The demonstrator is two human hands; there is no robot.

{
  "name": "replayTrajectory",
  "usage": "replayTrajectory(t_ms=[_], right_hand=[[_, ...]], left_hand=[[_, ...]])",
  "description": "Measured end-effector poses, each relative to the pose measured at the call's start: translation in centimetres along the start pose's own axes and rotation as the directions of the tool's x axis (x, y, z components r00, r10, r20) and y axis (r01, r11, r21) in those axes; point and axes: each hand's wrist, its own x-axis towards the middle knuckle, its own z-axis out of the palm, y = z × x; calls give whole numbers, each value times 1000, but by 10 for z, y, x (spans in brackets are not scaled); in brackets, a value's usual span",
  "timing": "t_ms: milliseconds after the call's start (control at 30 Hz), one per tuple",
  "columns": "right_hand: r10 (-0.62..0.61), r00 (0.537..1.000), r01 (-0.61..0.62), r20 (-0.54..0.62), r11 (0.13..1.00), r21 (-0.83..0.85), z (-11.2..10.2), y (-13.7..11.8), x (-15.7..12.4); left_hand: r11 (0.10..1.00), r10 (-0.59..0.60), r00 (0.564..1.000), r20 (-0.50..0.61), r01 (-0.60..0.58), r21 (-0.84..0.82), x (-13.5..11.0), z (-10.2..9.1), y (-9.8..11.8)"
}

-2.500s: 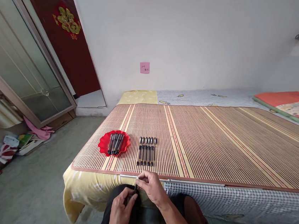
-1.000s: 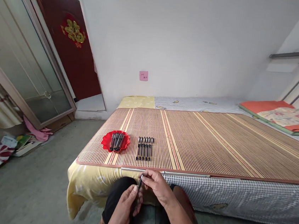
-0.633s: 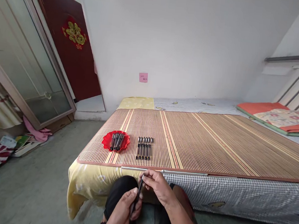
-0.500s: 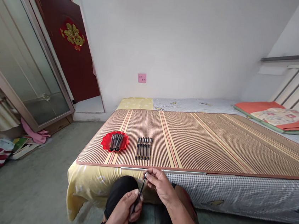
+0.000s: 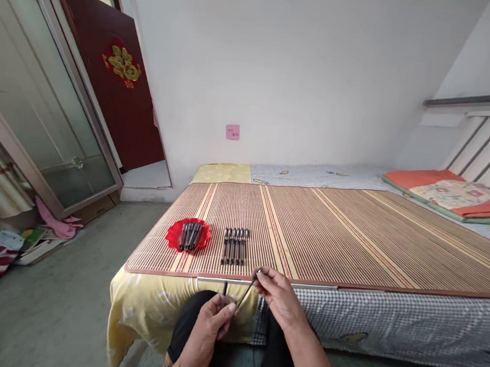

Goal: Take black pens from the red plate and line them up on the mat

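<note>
Both my hands are low in front of the bed edge, above my knees. My left hand is closed on a short dark pen part that sticks up from its fingers. My right hand pinches the top of a thin dark pen rod, which slants down toward the left hand. On the bamboo mat beyond them, a red plate holds several dark pens. To the plate's right lies a neat row of several more pens.
The bed has a yellow and checked sheet and folded orange bedding at the far right. A glass door and a dark red door stand on the left. Clutter lies on the grey floor.
My hands, earlier joined on one pen, have drawn apart. The right hand moved up and right with the thin rod, and the left keeps the short part. My view tilted slightly.
</note>
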Motion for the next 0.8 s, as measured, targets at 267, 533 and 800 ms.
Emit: replayTrajectory(t_ms=[267,533,800], right_hand=[[-43,996,52,83,993,-107,16,5,-9],[-159,987,146,-34,959,-243,21,18,1],[-188,982,149,-20,838,-525,7,36,34]], left_hand=[[1000,-1,999,-33,1,-7,4,8,-2],[997,47,995,-84,-40,72,6,15,-4],[959,145,982,-122,-109,262,56,28,-16]])
